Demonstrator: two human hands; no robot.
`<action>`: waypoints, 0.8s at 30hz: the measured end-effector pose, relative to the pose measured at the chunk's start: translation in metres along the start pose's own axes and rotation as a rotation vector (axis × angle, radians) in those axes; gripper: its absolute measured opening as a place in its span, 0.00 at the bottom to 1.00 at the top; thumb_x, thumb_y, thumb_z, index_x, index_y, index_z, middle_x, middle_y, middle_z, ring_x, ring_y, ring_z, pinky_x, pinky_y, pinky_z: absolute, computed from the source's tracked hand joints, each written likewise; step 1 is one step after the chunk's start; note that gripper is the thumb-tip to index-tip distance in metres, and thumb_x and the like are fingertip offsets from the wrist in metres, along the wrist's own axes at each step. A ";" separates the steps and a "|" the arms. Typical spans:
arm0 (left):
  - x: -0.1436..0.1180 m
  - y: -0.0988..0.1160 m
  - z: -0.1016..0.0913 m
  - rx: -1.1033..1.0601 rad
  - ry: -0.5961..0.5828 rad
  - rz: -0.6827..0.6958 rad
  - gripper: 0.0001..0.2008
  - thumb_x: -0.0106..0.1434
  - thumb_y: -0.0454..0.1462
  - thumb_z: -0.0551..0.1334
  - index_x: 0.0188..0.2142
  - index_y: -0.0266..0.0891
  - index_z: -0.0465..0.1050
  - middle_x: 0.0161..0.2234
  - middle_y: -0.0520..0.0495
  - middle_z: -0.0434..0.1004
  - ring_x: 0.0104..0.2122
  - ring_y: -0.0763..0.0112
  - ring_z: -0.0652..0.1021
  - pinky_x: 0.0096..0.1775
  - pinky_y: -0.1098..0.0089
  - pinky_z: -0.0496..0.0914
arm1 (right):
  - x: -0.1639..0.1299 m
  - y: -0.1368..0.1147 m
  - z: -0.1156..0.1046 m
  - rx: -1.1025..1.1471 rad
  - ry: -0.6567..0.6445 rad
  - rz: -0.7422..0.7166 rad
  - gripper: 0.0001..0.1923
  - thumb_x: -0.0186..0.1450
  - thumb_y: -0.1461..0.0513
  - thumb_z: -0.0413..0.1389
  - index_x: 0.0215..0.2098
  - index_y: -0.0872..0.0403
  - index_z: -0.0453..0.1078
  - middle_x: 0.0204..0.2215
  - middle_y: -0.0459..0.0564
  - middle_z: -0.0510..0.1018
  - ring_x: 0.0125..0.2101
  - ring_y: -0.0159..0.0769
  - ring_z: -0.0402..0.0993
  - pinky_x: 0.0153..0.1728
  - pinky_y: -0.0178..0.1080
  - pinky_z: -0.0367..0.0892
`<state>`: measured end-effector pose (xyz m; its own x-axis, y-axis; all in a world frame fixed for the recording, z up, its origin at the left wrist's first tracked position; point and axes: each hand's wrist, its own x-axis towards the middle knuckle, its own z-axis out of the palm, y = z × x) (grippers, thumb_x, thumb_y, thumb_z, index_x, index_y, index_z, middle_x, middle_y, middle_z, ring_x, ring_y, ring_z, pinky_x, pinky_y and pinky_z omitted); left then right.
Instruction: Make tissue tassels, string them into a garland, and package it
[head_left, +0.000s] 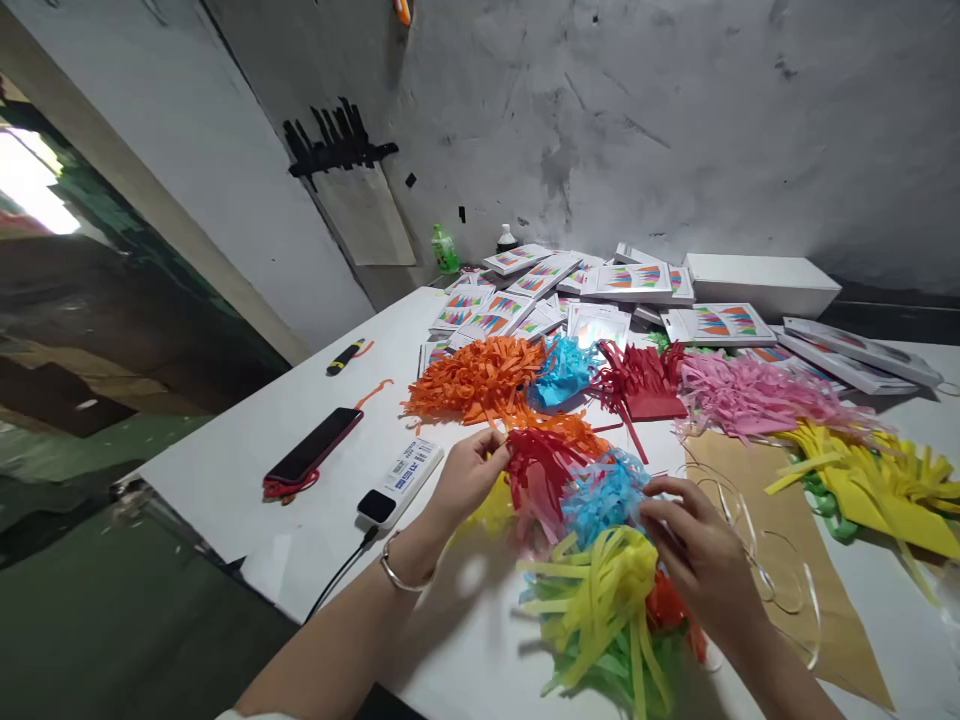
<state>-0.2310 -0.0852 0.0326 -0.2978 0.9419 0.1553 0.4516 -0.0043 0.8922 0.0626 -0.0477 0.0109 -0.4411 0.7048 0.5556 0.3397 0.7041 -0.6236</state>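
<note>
At the left edge of the white table (225,470) lies a dark phone (313,445) on a red cord, with a black-and-yellow marker (345,356) farther back. Just right of the phone rests a white power bank (401,480) with a black cable plugged into its near end.

The left hand (466,478), a bangle at the wrist, pinches the top of the red tassel (534,470) between thumb and fingers. The red tassel belongs to a bundle of cut-paper tassels on the table in front of the person: a blue tassel (600,495) beside it, a yellow-green tassel (600,590) nearest the camera. The right hand (694,550) rests against the right side of this bundle, fingers curled at the blue tassel; whether it grips is not clear. The hands are apart, one at each side of the bundle.

Behind the bundle lie an orange tassel pile (476,378), a pink tassel pile (750,395) and, far right, a yellow tassel pile (877,480). Printed packets (630,282) are stacked against the wall.
</note>
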 end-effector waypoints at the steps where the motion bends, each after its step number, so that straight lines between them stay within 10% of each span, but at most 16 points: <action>1: -0.003 0.006 0.005 -0.028 -0.011 -0.003 0.15 0.62 0.46 0.59 0.25 0.39 0.65 0.22 0.53 0.68 0.24 0.72 0.68 0.28 0.73 0.63 | 0.002 -0.015 0.000 0.033 0.006 -0.104 0.09 0.70 0.64 0.53 0.41 0.51 0.76 0.45 0.54 0.78 0.30 0.33 0.77 0.32 0.36 0.74; 9: -0.025 0.032 0.044 -0.111 -0.159 0.001 0.15 0.61 0.42 0.60 0.22 0.39 0.62 0.20 0.55 0.64 0.22 0.74 0.66 0.27 0.73 0.61 | 0.008 -0.059 0.019 0.147 -0.089 -0.376 0.13 0.69 0.69 0.54 0.48 0.52 0.76 0.46 0.55 0.82 0.43 0.37 0.81 0.41 0.36 0.77; 16: -0.050 0.024 0.038 0.034 -0.267 0.407 0.20 0.65 0.42 0.64 0.56 0.42 0.68 0.53 0.39 0.73 0.51 0.57 0.72 0.56 0.57 0.64 | 0.002 -0.048 0.017 0.396 -0.011 0.029 0.08 0.68 0.66 0.58 0.39 0.49 0.79 0.38 0.49 0.83 0.39 0.36 0.81 0.41 0.37 0.78; 19: -0.066 0.019 0.038 0.177 -0.509 0.502 0.08 0.68 0.37 0.58 0.45 0.42 0.73 0.42 0.42 0.78 0.45 0.60 0.74 0.53 0.59 0.64 | -0.001 -0.044 0.016 0.461 -0.219 0.118 0.07 0.68 0.63 0.58 0.35 0.49 0.80 0.40 0.50 0.82 0.38 0.36 0.80 0.39 0.37 0.77; 24: -0.073 -0.001 0.011 0.358 -0.769 0.226 0.06 0.60 0.31 0.56 0.35 0.40 0.70 0.33 0.49 0.75 0.32 0.68 0.72 0.36 0.70 0.65 | -0.013 -0.018 -0.010 0.369 -0.377 0.307 0.10 0.69 0.56 0.57 0.34 0.50 0.79 0.33 0.49 0.81 0.33 0.37 0.78 0.36 0.36 0.73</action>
<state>-0.1999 -0.1502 0.0156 0.4220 0.8970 -0.1319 0.7063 -0.2340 0.6682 0.0707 -0.0683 0.0203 -0.6555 0.7441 0.1293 0.2177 0.3501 -0.9111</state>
